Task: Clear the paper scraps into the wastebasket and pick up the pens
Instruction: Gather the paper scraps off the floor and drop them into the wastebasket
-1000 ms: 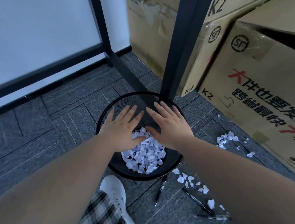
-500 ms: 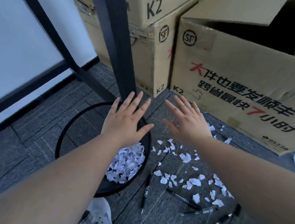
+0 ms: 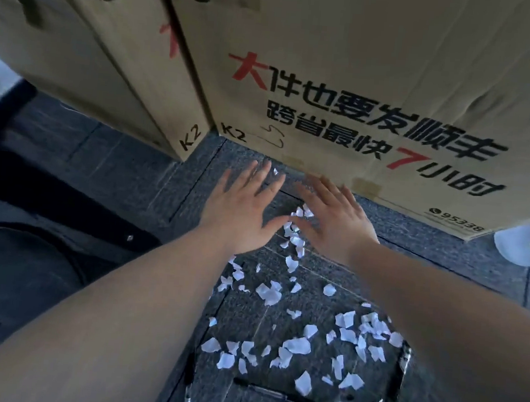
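Note:
White paper scraps lie scattered over the grey carpet, from between my hands down to the bottom of the view. My left hand and my right hand reach forward side by side, palms down, fingers spread, holding nothing, over the farthest scraps near the foot of the big box. Several black pens lie on the floor at the bottom: one pen flat below the scraps, another pen at the right by my forearm. The black wastebasket's rim curves at the left, partly hidden by my left arm.
Two large cardboard boxes stand right ahead: the printed box and a second box to its left. A white object sits at the right edge. A dark bar crosses the floor at the left.
My view and both hands have swung right and forward, away from the wastebasket toward the scraps by the box. The basket has slid to the left edge.

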